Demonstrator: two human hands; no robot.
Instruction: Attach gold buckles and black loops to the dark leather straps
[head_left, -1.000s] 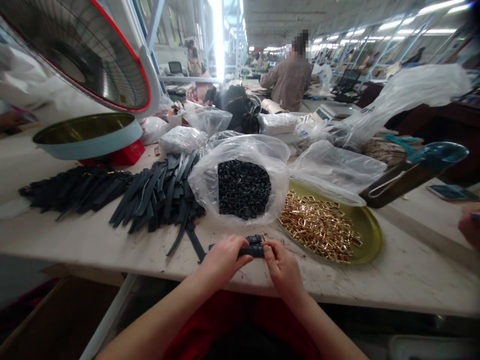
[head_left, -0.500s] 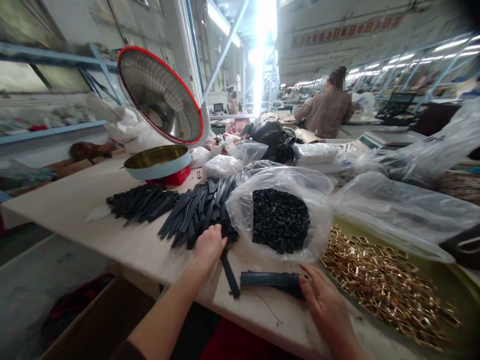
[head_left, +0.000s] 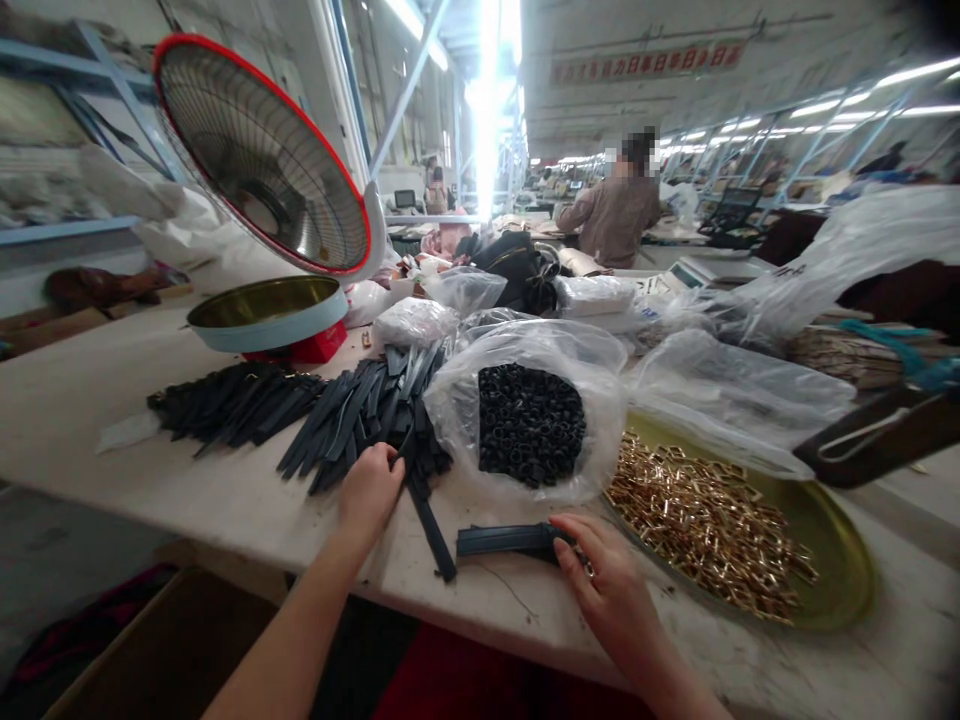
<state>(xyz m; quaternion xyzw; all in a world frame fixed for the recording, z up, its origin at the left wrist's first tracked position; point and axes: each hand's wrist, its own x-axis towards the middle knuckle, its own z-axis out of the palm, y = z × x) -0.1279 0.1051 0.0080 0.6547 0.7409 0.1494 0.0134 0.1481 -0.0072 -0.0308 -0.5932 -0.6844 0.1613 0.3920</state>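
Observation:
My left hand [head_left: 371, 492] is at the front edge of a pile of dark straps [head_left: 341, 415], thumb and fingertips pinched on one strap end there. Just right of it, a single dark strap [head_left: 431, 530] slants from the pile toward the table's front edge. My right hand [head_left: 604, 565] is closed around the right end of a small stack of dark straps [head_left: 499, 541] lying flat on the table. A bit of shiny metal shows by its fingers. Behind the hands, an open clear plastic bag [head_left: 450, 400] holds many small black loops [head_left: 532, 425].
On the right, a gold-coloured tray [head_left: 847, 570] holds a heap of gold metal rings [head_left: 705, 525]. Another pile of dark straps [head_left: 236, 405] lies left. A round tin [head_left: 270, 325] stands beneath a red-rimmed fan heater [head_left: 262, 160]. A co-worker [head_left: 615, 210] stands farther back.
The view has swung right, so everything sits further left. My left hand has shifted slightly left at the pile and now pinches a strap end. My right hand stays on the stack.

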